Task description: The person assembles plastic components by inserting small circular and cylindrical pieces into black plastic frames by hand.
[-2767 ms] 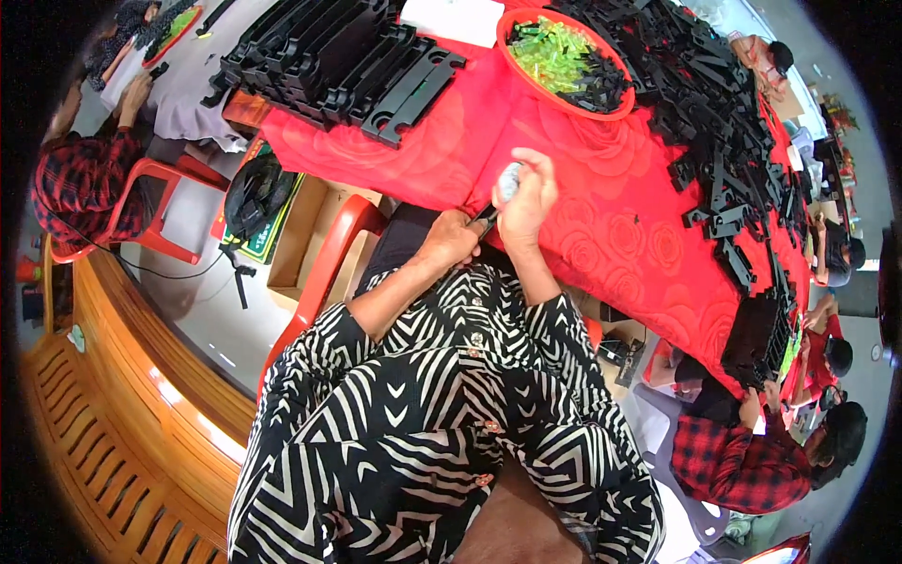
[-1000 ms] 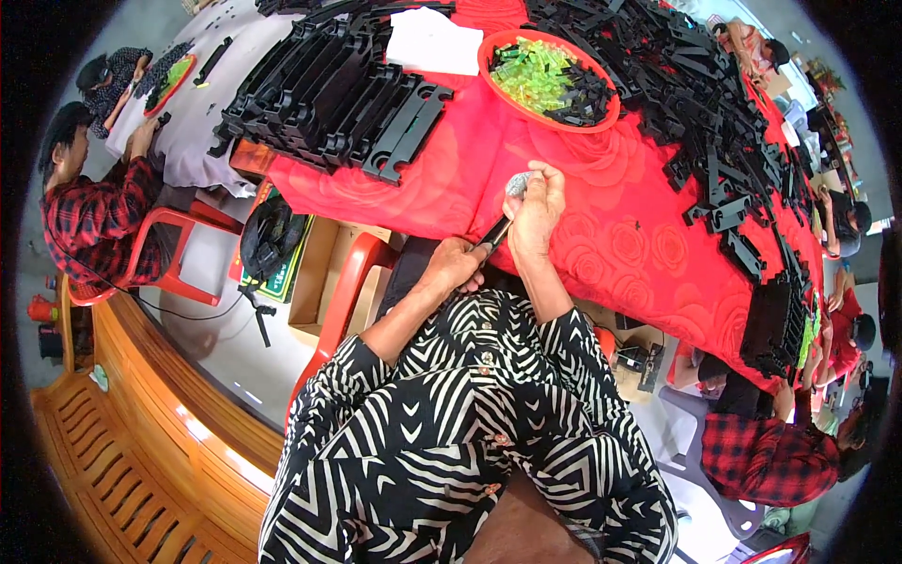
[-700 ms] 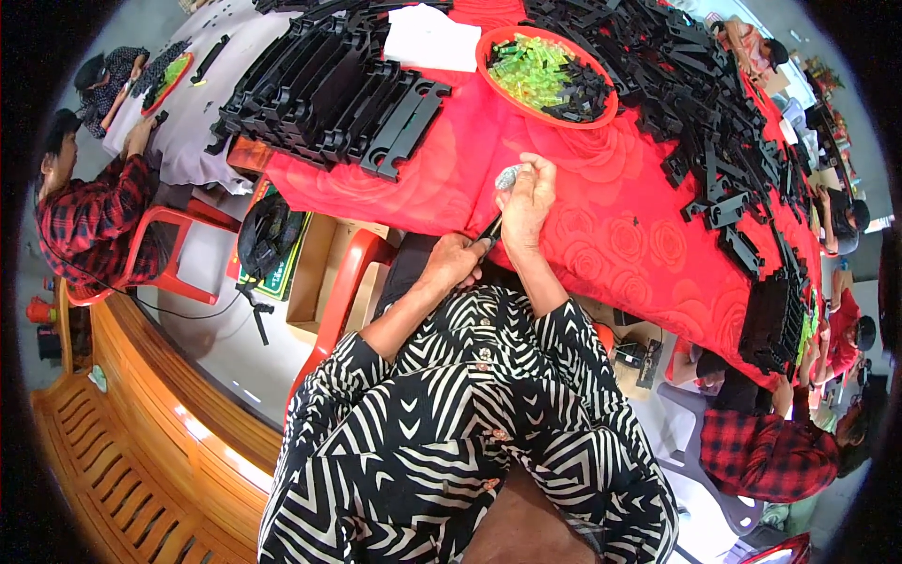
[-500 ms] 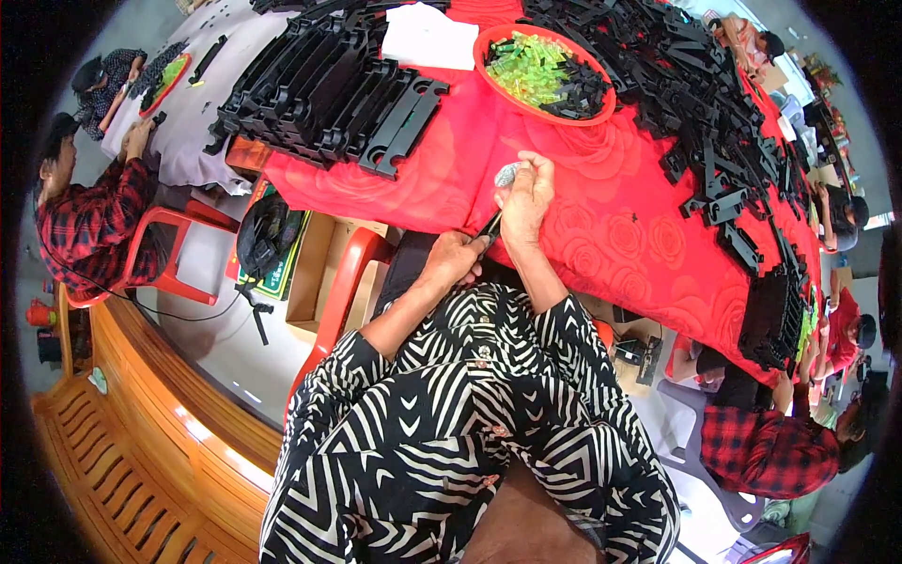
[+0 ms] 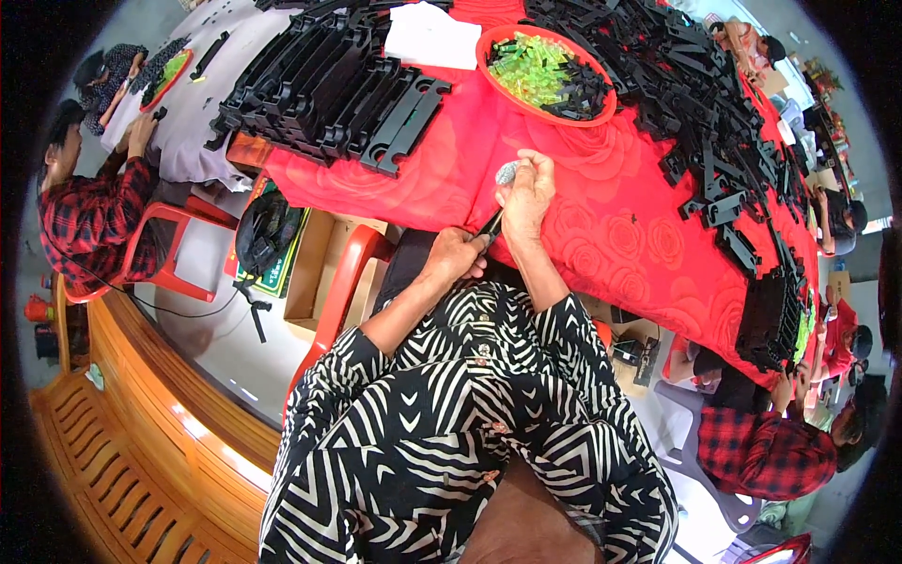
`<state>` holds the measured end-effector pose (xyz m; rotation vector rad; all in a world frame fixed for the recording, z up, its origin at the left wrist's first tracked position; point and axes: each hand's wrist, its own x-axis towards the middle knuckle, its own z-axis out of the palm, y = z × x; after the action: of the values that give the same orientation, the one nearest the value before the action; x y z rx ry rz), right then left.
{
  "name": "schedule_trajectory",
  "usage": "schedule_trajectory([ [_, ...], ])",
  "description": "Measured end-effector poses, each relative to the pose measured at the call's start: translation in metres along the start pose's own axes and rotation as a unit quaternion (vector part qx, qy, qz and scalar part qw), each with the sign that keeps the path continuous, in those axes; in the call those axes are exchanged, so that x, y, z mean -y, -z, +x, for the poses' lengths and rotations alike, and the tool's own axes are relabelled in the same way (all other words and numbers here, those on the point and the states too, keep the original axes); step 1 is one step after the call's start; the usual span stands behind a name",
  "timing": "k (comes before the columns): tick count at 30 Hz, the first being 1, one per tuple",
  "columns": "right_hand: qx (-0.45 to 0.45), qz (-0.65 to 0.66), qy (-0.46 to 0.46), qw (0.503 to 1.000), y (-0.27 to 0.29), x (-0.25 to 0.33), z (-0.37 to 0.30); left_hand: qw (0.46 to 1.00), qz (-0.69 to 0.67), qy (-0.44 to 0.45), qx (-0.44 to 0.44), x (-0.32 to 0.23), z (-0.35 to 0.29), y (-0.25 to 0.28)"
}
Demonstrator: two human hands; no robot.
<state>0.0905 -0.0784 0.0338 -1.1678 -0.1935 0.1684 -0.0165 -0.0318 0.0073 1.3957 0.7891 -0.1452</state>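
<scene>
At the table's near edge, my left hand [image 5: 455, 255] is closed round one end of a narrow black plastic piece [image 5: 493, 224]. That piece slants up toward my right hand [image 5: 527, 202], which is closed just above and to its right. A rounded, silvery-grey thing [image 5: 507, 173] pokes out between the thumb and fingers of my right hand; its kind I cannot make out. The lower part of the black piece is hidden by my left fingers. Beyond my hands is an orange-red basin [image 5: 486, 73] holding yellow-green and black small pieces.
Black plastic frames [image 5: 404, 122] are stacked at the back left, beside a white sheet [image 5: 432, 38]. A large heap of black parts [image 5: 700, 122] spreads along the right. Red cloth [image 5: 601, 216] covers the table. A red chair [image 5: 343, 291] stands left of me; several people work around.
Both hands stay almost where they were, with the right hand's grip shifting very slightly. The person in the checked shirt at the left has moved a little.
</scene>
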Motion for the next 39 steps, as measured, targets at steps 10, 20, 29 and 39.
schedule_trajectory([
  [10, 0.049, -0.022, -0.01, 0.998, -0.004, 0.0, -0.005, 1.0, -0.014, -0.026, 0.007, 0.007, 0.006, -0.003],
  [20, 0.159, -0.035, -0.046, 0.986, -0.001, 0.003, 0.001, 0.998, -0.014, -0.044, -0.03, 0.009, 0.007, -0.006],
  [29, 0.139, -0.046, -0.037, 0.989, 0.005, -0.001, -0.005, 0.995, -0.006, -0.073, -0.061, 0.013, 0.007, -0.013],
  [39, 0.112, -0.091, 0.022, 0.989, 0.012, -0.011, -0.01, 0.983, 0.074, -0.137, -0.102, 0.017, -0.003, -0.017],
])
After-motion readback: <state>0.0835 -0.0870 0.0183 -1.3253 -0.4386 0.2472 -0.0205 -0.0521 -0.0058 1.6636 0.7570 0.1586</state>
